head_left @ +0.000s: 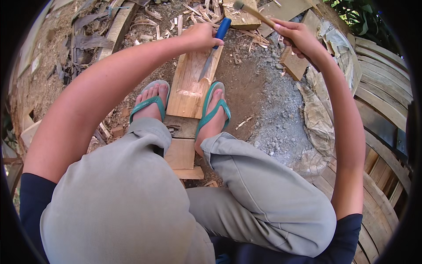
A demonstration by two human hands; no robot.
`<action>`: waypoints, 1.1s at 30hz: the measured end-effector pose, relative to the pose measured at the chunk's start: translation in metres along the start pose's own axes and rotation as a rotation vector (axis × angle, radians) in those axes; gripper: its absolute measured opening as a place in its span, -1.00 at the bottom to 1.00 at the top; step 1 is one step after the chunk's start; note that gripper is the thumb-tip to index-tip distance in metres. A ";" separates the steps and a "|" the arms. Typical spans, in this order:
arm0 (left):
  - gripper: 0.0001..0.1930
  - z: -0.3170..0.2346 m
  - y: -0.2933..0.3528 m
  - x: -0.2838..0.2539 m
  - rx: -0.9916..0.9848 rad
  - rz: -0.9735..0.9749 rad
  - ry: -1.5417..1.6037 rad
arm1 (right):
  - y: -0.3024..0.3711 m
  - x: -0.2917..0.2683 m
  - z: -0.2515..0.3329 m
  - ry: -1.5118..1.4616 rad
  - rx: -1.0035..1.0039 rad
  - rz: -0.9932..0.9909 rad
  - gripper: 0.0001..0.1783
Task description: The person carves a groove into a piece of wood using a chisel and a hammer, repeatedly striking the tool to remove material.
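Observation:
My left hand (202, 38) is closed around the blue handle of a chisel (221, 34). The chisel slants down, its metal blade meeting a pale wooden block (184, 104) at a shallow carved recess. This block lies lengthwise between my feet, which wear green flip-flops (218, 107). Up at the right, my right hand (300, 38) grips a hammer (258, 16) by its wooden handle. The hammer's dark grey end is raised clear of the chisel, near the top edge of the view.
Wood shavings (204, 14) litter the ground beyond the block. Another wooden block (241, 18) lies at the top, and one (293, 62) below my right hand. Grey gravel (281, 119) and crumpled paper sacking (317, 121) lie to the right, beside stacked planks (382, 75).

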State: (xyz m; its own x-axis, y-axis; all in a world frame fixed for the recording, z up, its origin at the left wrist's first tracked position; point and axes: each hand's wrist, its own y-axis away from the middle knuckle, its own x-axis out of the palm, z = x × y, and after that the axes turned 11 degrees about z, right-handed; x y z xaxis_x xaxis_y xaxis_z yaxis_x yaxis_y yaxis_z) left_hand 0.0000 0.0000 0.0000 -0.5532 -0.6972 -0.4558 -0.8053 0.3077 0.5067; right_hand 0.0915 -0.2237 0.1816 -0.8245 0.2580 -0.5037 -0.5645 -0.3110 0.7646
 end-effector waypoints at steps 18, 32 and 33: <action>-0.55 -0.023 0.052 -0.002 0.348 0.158 0.173 | 0.025 0.064 -0.015 -0.408 0.041 -0.147 -0.46; -0.56 -0.005 0.003 0.005 -0.029 0.009 -0.028 | 0.017 0.029 -0.008 0.112 -0.127 -0.181 -0.46; -0.56 0.005 0.002 0.004 -0.049 0.023 -0.019 | 0.020 0.028 0.000 0.173 -0.069 -0.030 -0.46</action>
State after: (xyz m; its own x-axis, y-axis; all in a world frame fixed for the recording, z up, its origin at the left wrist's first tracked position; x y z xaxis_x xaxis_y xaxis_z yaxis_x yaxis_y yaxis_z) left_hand -0.0053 0.0008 -0.0040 -0.5758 -0.6779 -0.4569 -0.7811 0.2912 0.5523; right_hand 0.0566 -0.2226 0.1830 -0.7986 0.1093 -0.5918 -0.5855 -0.3688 0.7219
